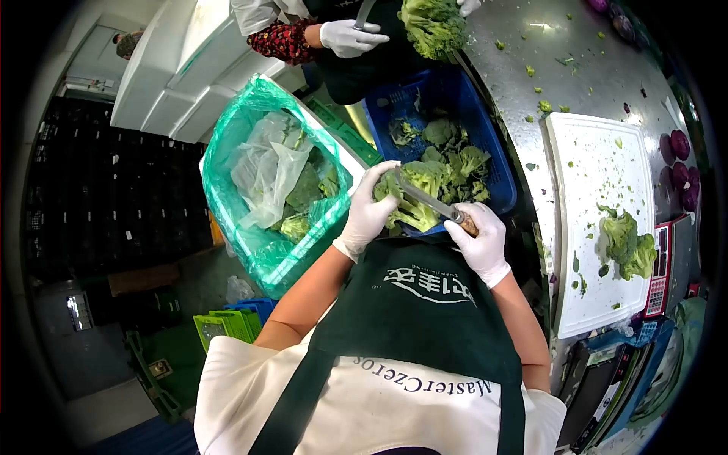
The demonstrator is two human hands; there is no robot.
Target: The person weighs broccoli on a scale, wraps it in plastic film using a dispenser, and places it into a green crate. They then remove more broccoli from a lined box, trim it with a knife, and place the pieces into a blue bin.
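Note:
My gloved left hand (369, 210) is closed around a broccoli head (389, 189), partly hidden by the fingers. In my gloved right hand (481, 240) is a knife (427, 199) with a brown handle, its blade pointing left across the broccoli toward my left fingers. Both hands are above the near end of a blue crate (506, 176) with broccoli pieces and leaves (455, 163) in it. Left of my left hand stands a white foam box lined with green plastic (227, 220), holding broccoli and a clear bag (269, 171).
Across from me, a co-worker's gloved hand (350, 38) holds a knife, near a large broccoli head (434, 29). On the metal table (561, 38) to the right lie a white cutting board (599, 159) with broccoli florets (628, 244), purple vegetables (680, 145) and a scale (658, 265).

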